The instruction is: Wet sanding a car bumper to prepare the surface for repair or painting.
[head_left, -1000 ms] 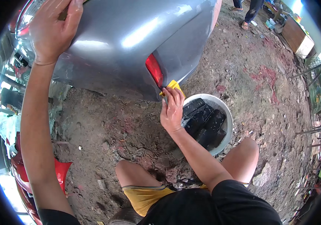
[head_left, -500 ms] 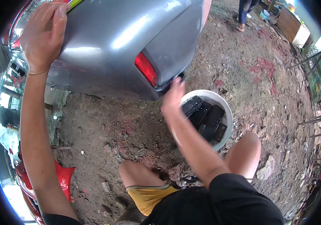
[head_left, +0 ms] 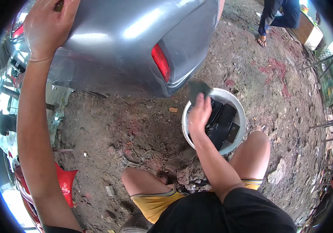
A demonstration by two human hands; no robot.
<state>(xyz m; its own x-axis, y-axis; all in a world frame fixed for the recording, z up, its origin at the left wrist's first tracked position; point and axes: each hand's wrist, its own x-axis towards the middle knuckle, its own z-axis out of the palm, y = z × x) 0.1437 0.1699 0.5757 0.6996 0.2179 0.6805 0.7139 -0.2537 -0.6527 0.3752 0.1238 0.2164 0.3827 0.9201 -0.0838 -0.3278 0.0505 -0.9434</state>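
Note:
My left hand [head_left: 48, 31] rests high on a glossy grey car body panel [head_left: 116, 62]; its fingertips run out of the top of the picture. My right hand [head_left: 200, 112] holds a dark, thin, squarish pad [head_left: 197, 90] over the left side of a white bucket [head_left: 242, 116], just below the panel's lower corner. Black blocks or pieces [head_left: 223, 128] lie in the bucket. A narrow red lamp or reflector [head_left: 160, 62] is set in the panel above the pad.
Another person's legs [head_left: 285, 15] and sandaled foot are at upper right, by a wooden box [head_left: 304, 31]. Metal frames [head_left: 327, 66] line the right edge. A glossy red part [head_left: 66, 182] lies at lower left. My bent knees flank uneven dirt ground [head_left: 116, 132].
My right hand has come away from the panel's corner down over the bucket, the pad now showing dark instead of yellow. The other person has stepped nearer.

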